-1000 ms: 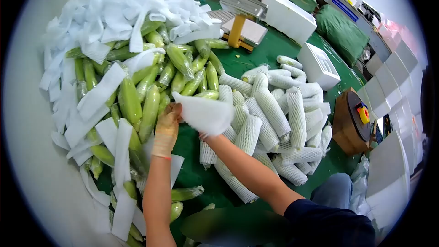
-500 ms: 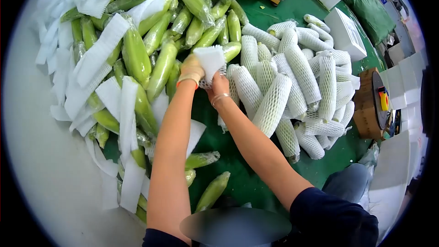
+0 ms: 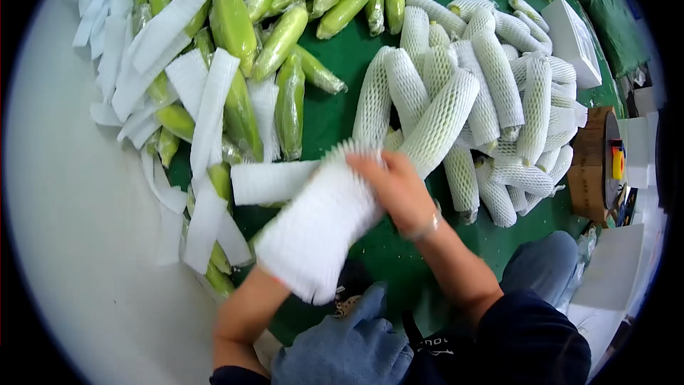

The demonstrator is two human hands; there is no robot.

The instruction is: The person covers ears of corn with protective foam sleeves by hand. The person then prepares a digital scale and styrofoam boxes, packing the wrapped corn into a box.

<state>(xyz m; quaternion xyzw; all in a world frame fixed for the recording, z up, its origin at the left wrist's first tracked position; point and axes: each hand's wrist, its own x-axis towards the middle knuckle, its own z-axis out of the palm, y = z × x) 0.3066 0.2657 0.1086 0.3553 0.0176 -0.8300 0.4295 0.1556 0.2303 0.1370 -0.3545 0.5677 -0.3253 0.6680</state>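
Note:
A white foam net sleeve [image 3: 324,224] covers my left hand, hiding its fingers; only the left forearm [image 3: 249,310] shows below it. My right hand [image 3: 399,189] has its fingers closed on the sleeve's upper end. Just past that hand, a foam-netted gourd [image 3: 445,121] leads a pile of similar netted ones on the right. To the left lie long green gourds [image 3: 281,46] in clear film. A flat white foam sleeve [image 3: 274,182] touches or sits just behind the one on my left hand.
The green work surface [image 3: 342,64] meets a pale wall [image 3: 85,228] at left. Loose foam sleeves [image 3: 178,14] lie over the gourds there. At right are a brown round-topped block [image 3: 588,171] and white foam boxes [image 3: 573,43]. My denim-covered knee [image 3: 541,264] is below.
Both hands have come down toward me from the gourd pile. The foam sleeve is now over my left hand, with the right hand at its upper end. The head view has shifted.

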